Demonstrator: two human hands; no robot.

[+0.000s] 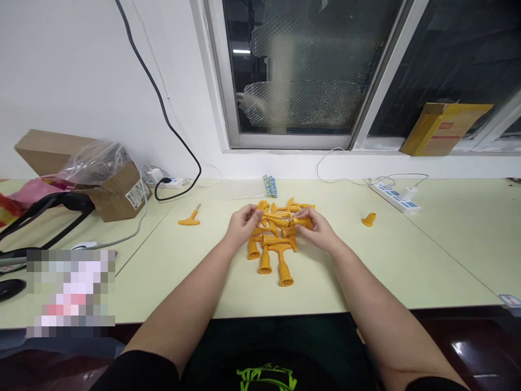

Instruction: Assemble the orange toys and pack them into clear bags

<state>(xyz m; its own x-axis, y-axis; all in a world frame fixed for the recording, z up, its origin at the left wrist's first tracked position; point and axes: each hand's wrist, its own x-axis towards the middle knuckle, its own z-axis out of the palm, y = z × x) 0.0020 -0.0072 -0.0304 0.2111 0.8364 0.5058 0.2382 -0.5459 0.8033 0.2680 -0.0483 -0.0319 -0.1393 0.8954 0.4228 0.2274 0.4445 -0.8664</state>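
Observation:
My left hand point(243, 226) is closed on the T-shaped handle of an orange corkscrew point(268, 216), whose metal spiral points right. In my right hand point(318, 231), the fingers pinch an orange bell-shaped cap point(302, 222) near the spiral's tip. Whether the tip is inside the cap I cannot tell. Below both hands lies a pile of orange corkscrews point(280, 240), several with caps facing toward me. Off to the left a corkscrew point(189, 219) with a bare spiral lies alone. Far to the right rests a single orange cap point(369, 219).
Behind the pile lie small patterned packets point(270, 186). A power strip point(394, 196) with cables is at the back right, and another point(170, 182) at the back left. An open cardboard box point(118, 190) stands on the left, near a black mouse point(11, 289).

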